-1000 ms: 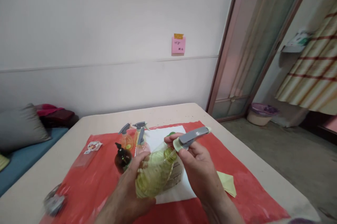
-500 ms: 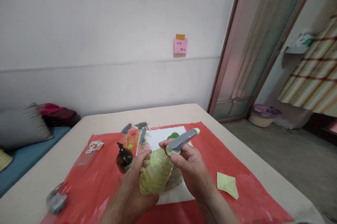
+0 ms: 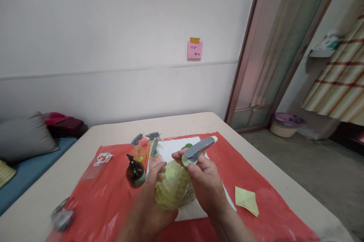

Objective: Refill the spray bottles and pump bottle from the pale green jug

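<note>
1. The left hand [image 3: 152,200] wraps around the ribbed yellow-green bottle [image 3: 172,185], thumb along its upper side and fingers mostly hidden beneath.
2. The right hand [image 3: 209,185] pinches the grey spray head [image 3: 200,148] low down, thumb and fingers closed about its pale collar [image 3: 185,161].
3. The bottle is held up and tilted, neck toward the right hand, above a white sheet [image 3: 196,214] on the red cloth [image 3: 110,204] that covers part of the table [image 3: 287,185].
4. As for progress, the head appears seated: its collar meets the neck, and no tube shows between them. Whether the thread is tight cannot be told, since the fingers hide part of the joint; any turning left would be at that collar.
5. Behind and to the left, the orange bottle [image 3: 137,153], the yellow bottle [image 3: 150,146] and the pink bottle [image 3: 155,159] already carry grey heads, so these look complete.
6. A dark pump bottle [image 3: 135,174] stands nearer, pump fitted. A woven-looking object [image 3: 190,197], mostly hidden, sits behind the held bottle.
7. Yellow squares [image 3: 247,200] lie on the cloth, well apart from the right hand.
</note>
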A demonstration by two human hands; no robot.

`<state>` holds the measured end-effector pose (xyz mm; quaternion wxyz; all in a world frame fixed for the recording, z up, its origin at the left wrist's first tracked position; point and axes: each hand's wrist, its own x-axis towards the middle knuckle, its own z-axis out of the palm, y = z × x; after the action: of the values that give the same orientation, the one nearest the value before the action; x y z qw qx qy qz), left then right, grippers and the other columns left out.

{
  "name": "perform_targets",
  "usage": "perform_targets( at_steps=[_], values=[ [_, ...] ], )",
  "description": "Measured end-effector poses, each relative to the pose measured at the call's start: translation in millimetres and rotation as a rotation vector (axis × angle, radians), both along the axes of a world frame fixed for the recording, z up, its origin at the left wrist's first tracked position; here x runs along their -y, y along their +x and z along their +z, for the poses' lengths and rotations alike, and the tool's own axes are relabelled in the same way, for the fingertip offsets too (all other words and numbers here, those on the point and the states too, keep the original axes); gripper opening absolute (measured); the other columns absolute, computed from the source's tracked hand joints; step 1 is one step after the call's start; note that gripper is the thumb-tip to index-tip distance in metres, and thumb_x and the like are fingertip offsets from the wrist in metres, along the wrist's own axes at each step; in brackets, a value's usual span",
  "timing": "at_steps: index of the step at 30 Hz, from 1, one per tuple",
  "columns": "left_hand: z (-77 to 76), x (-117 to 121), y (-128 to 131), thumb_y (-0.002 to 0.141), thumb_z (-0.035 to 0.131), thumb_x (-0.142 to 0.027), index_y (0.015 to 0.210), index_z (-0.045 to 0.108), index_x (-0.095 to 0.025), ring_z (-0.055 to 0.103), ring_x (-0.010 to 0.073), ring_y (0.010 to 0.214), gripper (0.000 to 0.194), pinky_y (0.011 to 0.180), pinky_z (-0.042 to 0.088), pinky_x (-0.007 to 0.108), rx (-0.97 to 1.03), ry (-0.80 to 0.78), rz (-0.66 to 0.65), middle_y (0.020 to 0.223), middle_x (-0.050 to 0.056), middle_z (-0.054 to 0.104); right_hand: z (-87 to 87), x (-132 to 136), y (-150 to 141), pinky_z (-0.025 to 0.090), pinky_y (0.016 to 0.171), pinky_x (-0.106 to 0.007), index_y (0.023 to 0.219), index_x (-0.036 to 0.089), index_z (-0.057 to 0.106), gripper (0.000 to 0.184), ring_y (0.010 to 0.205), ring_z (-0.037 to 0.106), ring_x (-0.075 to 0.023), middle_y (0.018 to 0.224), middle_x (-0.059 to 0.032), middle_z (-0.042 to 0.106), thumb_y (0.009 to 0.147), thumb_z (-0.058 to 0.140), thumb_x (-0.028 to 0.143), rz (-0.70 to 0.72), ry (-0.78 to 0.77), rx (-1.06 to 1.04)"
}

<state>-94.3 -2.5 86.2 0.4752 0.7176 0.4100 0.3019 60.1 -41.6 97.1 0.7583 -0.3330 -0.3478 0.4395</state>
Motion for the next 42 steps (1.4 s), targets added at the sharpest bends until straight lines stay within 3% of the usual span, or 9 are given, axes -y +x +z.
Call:
perform_targets(
  at_steps=[3,6,10,19,25,28,32,37,42],
  values=[
    [8.9,7,6,0.056,0.073,-0.016,0.144,0.037,-0.027,0.072,0.0246,0.091,0.096,0.071,0.059,0.033,0.035,-0.189,-0.028,0.122,0.008,0.07,-2.2,1,-1,0.058,0.083,-0.036,0.099,0.024,0.081,0.038,0.101,0.071,-0.0265,0.103,-0.0083,0.079,0.072,0.086,0.051,0.018,0.007,-0.035],
    [14.8,11,11,0.055,0.074,-0.016,0.14,0.042,-0.028,0.072,0.0241,0.09,0.092,0.071,0.057,0.031,0.06,-0.257,-0.057,0.114,0.004,0.073,-3.0,1,-3,0.058,0.079,-0.035,0.1,0.023,0.08,0.04,0.096,0.072,-0.0255,0.104,-0.009,0.079,0.073,0.085,0.053,0.044,-0.004,-0.065],
    [18.7,13,14,0.055,0.075,-0.019,0.131,0.052,-0.028,0.072,0.0257,0.093,0.081,0.073,0.056,0.031,0.009,-0.198,-0.002,0.109,0.002,0.075,-0.9,1,-2,0.057,0.074,-0.035,0.099,0.021,0.08,0.041,0.085,0.073,-0.0239,0.102,-0.0092,0.079,0.074,0.083,0.053,0.082,-0.012,-0.054],
    [16.6,18,24,0.061,0.08,-0.035,0.13,0.053,-0.027,0.063,0.035,0.124,0.075,0.096,0.054,0.044,-0.161,0.028,0.253,0.14,0.012,0.062,-3.5,-2,-15,0.058,0.086,-0.036,0.1,0.022,0.079,0.034,0.097,0.074,-0.0252,0.104,-0.0079,0.079,0.074,0.087,0.043,-0.026,-0.05,-0.12],
    [24.2,25,31,0.061,0.082,-0.036,0.126,0.057,-0.027,0.071,0.032,0.107,0.07,0.086,0.054,0.038,-0.112,-0.01,0.266,0.118,0.008,0.072,4.4,-1,-21,0.059,0.077,-0.032,0.1,0.022,0.077,0.037,0.09,0.074,-0.0238,0.1,-0.007,0.078,0.073,0.087,0.044,-0.086,-0.072,-0.076],
    [28.7,27,31,0.057,0.085,-0.035,0.117,0.062,-0.027,0.074,0.0316,0.095,0.065,0.075,0.054,0.034,-0.023,-0.065,0.282,0.106,0.006,0.076,8.2,0,-17,0.059,0.078,-0.035,0.108,0.021,0.075,0.046,0.092,0.074,-0.0263,0.105,-0.0091,0.077,0.075,0.084,0.051,-0.049,-0.053,-0.001],
    [18.1,23,26,0.056,0.086,-0.032,0.12,0.06,-0.026,0.074,0.0288,0.08,0.069,0.066,0.053,0.032,0.168,-0.165,0.201,0.096,0.007,0.078,5.3,0,-8,0.053,0.101,-0.043,0.129,0.024,0.067,0.059,0.118,0.067,-0.0312,0.128,-0.0115,0.071,0.082,0.075,0.06,0.096,0.018,0.114],
    [-0.7,9,17,0.052,0.094,-0.035,0.125,0.059,-0.025,0.073,0.0319,0.1,0.081,0.079,0.057,0.035,0.595,-0.282,0.067,0.112,0.013,0.075,-10.8,-7,4,0.033,0.121,-0.047,0.148,0.029,0.052,0.088,0.148,0.042,-0.0326,0.155,-0.0107,0.051,0.074,0.078,0.07,0.241,0.071,0.194],
    [-0.9,-4,5,0.054,0.096,-0.046,0.123,0.063,-0.025,0.071,0.0359,0.108,0.08,0.088,0.058,0.041,0.796,-0.224,0.099,0.116,0.013,0.073,-18.9,-9,-1,0.036,0.12,-0.048,0.155,0.028,0.04,0.114,0.147,0.042,-0.0348,0.159,-0.0128,0.046,0.059,0.091,0.065,0.459,0.011,0.347]
  ],
)
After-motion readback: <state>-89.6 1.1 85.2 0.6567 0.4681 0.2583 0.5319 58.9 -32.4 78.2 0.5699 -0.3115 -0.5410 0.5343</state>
